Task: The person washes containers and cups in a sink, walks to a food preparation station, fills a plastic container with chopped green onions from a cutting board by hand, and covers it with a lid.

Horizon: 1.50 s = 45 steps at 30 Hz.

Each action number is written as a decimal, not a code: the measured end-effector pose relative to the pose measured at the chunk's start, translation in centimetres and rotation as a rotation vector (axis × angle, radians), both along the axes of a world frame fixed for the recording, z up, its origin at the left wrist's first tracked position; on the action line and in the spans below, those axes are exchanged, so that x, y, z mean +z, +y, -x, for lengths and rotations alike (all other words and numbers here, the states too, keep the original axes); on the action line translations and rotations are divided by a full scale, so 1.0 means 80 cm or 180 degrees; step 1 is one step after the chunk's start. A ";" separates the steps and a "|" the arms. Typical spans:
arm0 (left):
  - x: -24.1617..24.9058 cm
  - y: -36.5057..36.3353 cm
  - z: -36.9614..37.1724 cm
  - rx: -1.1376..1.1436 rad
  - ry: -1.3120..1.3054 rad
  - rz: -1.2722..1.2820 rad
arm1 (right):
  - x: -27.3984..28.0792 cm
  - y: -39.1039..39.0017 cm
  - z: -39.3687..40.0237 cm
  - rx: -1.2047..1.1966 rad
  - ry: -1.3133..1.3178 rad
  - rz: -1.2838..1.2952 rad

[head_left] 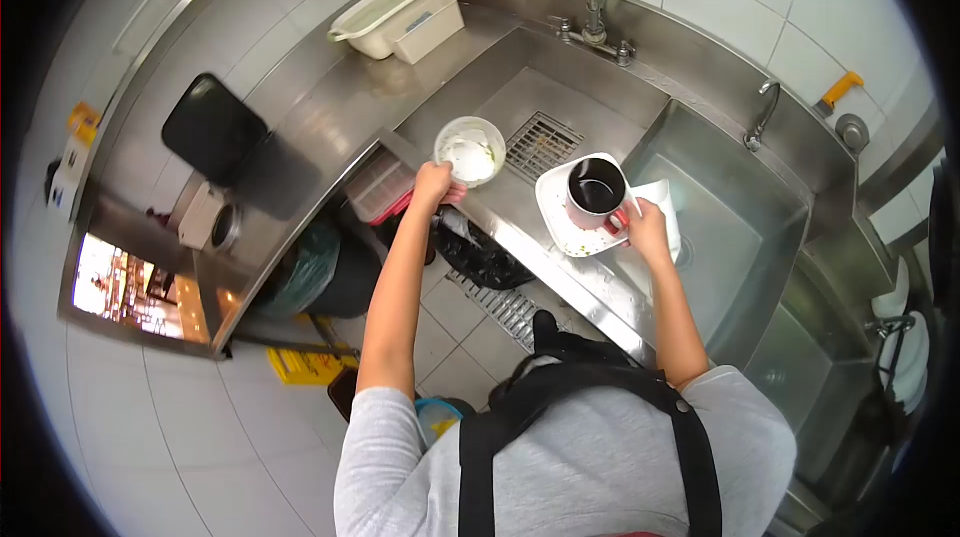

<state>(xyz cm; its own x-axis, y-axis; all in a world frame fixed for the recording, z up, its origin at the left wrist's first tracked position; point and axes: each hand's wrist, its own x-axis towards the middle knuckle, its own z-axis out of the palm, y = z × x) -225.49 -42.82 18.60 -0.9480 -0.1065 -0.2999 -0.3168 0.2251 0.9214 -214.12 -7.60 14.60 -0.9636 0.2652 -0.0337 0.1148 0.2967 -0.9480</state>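
Observation:
My left hand (440,185) is closed on the near rim of a round white bowl (468,151), which is tilted so its inside faces me. White residue and small green bits cling inside it. On the right, my right hand (648,226) is closed at the red handle of a mug (597,187) with a dark inside. The mug overlaps a white square plate (556,221) with food scraps on it. Another white flat piece (655,195) shows behind my right hand, partly hidden by it.
A sink basin (735,227) lies right of the plate, with a small tap (765,115) above it. A drain grate (543,145) is set in the steel counter under the tall faucet (594,32). White tubs (390,17) stand at the back left, and a lidded container (380,184) is near my left hand.

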 end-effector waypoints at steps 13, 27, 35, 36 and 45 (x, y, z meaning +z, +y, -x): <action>-0.242 -0.046 0.421 -0.1753 -0.2758 0.1111 | -0.096 -0.134 0.274 -0.1455 -0.0342 0.0508; -0.093 0.146 0.421 -0.5200 0.1776 0.1904 | -0.240 -0.182 0.385 -0.2551 -0.1554 0.0700; -0.164 0.165 0.432 -0.4958 0.1675 0.1878 | -0.417 -0.146 0.401 -0.2872 -0.1778 0.0808; -0.158 0.164 0.439 -0.4868 0.1757 0.1859 | -0.344 -0.145 0.406 -0.3058 -0.1832 0.1795; -0.092 0.168 0.452 -0.4306 0.2094 0.1795 | -0.039 -0.133 0.350 -0.2633 -0.0119 -0.2126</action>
<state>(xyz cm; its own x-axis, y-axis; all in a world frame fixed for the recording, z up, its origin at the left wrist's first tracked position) -261.69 -29.37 11.25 -0.3756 0.9261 -0.0363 0.7860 0.3390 0.5170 -242.15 -18.26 11.46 -0.4765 0.8128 0.3350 0.5445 0.5720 -0.6134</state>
